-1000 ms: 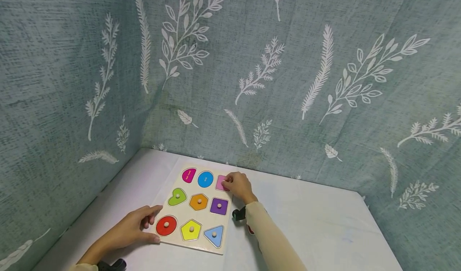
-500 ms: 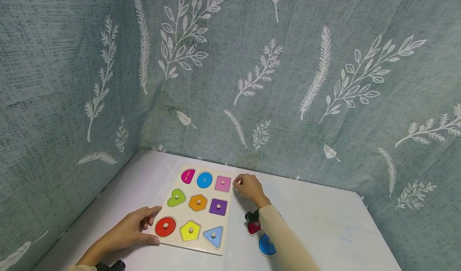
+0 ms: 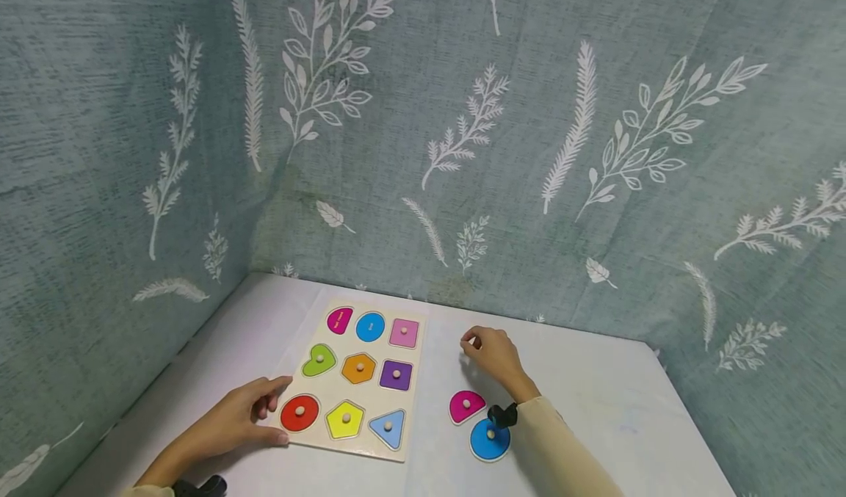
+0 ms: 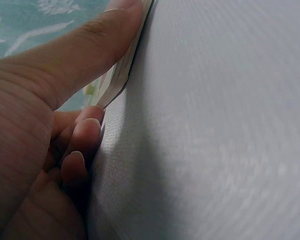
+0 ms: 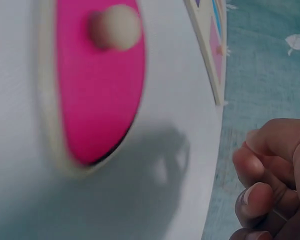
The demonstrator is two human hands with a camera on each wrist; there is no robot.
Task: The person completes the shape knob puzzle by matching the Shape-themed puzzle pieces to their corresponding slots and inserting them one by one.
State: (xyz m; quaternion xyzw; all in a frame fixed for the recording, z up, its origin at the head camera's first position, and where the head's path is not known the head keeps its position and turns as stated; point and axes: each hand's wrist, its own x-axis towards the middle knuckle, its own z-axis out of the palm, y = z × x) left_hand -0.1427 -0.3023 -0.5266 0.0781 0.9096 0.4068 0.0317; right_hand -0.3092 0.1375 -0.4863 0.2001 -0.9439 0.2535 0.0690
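Note:
A wooden shape puzzle board (image 3: 330,390) with knobbed pieces lies flat on the table. My left hand (image 3: 241,416) holds its near-left corner, the thumb along the front edge and the fingertips at the left side. In the left wrist view the thumb (image 4: 85,55) touches the board's edge. My right hand (image 3: 494,357) hovers over the table to the right of the board. Its fingers are loosely curled, thumb tip close to the index finger, with nothing between them. Nearest to it are a magenta half-round piece (image 3: 466,406) and a blue circle piece (image 3: 490,440), both with knobs.
The board's top-left half-round recess (image 3: 340,321) and blue circle recess (image 3: 370,327) show no knobs. The pink square (image 3: 403,332) sits in the top-right place. Patterned cloth walls (image 3: 423,152) border the white table (image 3: 595,401) at the back and sides.
My right hand has let go of the pink square's knob and moved right and toward me, bringing the magenta and blue pieces into view. The left hand stays at the board's corner.

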